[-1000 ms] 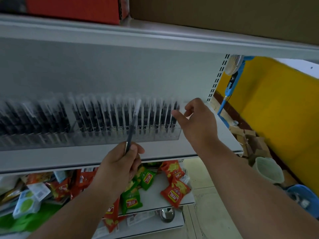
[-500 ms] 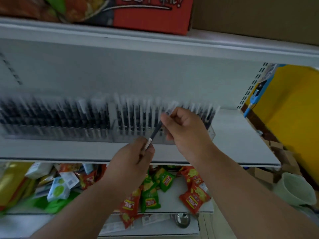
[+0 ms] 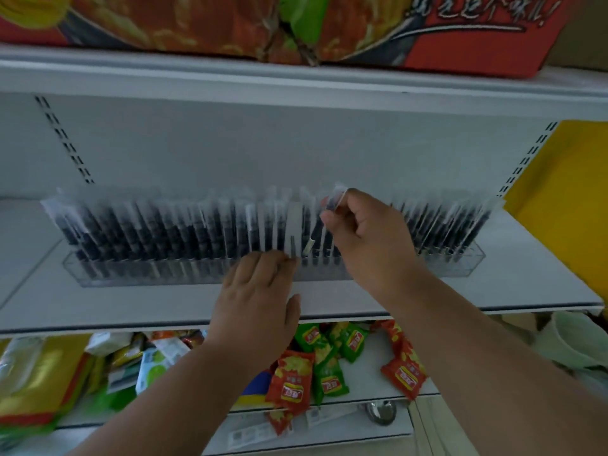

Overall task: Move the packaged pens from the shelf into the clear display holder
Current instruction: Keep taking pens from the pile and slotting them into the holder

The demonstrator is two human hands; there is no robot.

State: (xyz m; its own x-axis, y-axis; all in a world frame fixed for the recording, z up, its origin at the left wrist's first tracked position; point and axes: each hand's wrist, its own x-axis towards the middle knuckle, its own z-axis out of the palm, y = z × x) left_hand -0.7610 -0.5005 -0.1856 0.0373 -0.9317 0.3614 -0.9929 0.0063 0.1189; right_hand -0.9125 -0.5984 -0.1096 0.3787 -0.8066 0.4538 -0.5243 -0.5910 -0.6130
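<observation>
Clear display holder (image 3: 108, 274) runs across the middle of the frame on a white shelf (image 3: 131, 307), packed along its length with upright packaged pens (image 3: 158, 232), dark barrels in clear sleeves; motion blur hides any finer detail. Near frame centre one packaged pen (image 3: 317, 232) leans among the upright ones, its lower end down at the holder's slots.

Right hand (image 3: 368, 238), right of centre, fingers curled, pinches the top of that leaning pen's sleeve between thumb and forefinger. Left hand (image 3: 260, 297), lower centre, lies palm down with fingers fairly straight; fingertips (image 3: 279, 261) reach the holder's front edge, touching the feet of the pens there. Cannot tell whether it grips anything.

Upper frame: a red printed carton (image 3: 296, 24) on the shelf above. Lower frame: red and green snack packets (image 3: 292, 380) lie loose on the shelf below, more mixed packets at lower left.
</observation>
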